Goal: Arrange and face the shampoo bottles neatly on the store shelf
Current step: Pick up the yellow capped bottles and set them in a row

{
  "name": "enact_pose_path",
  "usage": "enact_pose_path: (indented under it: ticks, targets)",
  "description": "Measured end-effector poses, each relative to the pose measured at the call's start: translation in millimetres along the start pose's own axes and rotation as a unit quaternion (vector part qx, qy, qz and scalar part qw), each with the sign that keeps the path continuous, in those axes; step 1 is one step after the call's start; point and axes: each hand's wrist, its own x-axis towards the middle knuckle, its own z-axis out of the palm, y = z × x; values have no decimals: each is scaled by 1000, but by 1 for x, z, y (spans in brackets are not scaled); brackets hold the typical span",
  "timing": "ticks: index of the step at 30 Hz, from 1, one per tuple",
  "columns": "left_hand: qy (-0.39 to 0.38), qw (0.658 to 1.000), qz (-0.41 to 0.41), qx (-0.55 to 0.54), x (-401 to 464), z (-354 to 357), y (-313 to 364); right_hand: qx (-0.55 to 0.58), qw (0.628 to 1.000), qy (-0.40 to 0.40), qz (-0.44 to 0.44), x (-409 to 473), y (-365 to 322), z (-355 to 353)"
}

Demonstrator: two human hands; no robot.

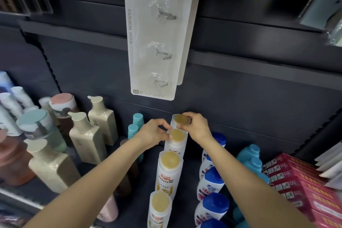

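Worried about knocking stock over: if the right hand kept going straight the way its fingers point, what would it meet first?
The right hand points leftward and already touches the rearmost gold-capped bottle. Pushing on would shove that bottle first; beyond it probably the left hand, though depth is unclear.

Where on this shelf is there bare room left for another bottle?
Bare shelf floor shows between the gold-capped row and the blue-capped bottles, and behind those toward the back wall. The left side is crowded with beige pump bottles; red boxes fill the right.
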Motion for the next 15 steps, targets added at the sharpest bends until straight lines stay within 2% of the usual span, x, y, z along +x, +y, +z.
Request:
enact_pose_path:
  ticks: [7, 11, 15]
  targets:
    - [14, 999, -14, -29, -4, 3, 3, 14, 1000, -10, 9, 0, 2, -10]
    - [47, 998, 19, -33, -13, 4, 4, -27, 999, 26, -34, -6, -5, -14]
    - [111, 990, 79, 27, -36, -13, 1, -30, 995, 47, -80, -28, -27, -8]
